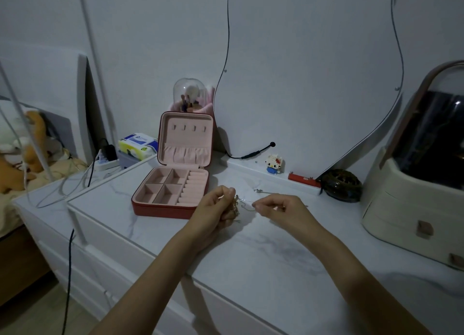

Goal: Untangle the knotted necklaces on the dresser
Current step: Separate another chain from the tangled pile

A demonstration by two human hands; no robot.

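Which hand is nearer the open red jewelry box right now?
Left. The left hand grips the tangled necklaces just off the jewelry box's front right corner. The right hand pinches a chain strand farther right, beyond the left hand.

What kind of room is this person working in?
Most likely a bedroom, at a dresser. An open jewellery box stands on its marble-look top, a curvy mirror hangs behind, and stuffed toys lie on bedding at the left. Both hands hold tangled necklaces.

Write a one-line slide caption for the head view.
Left hand holds the knotted necklaces while right hand pinches one chain, beside an open jewellery box.
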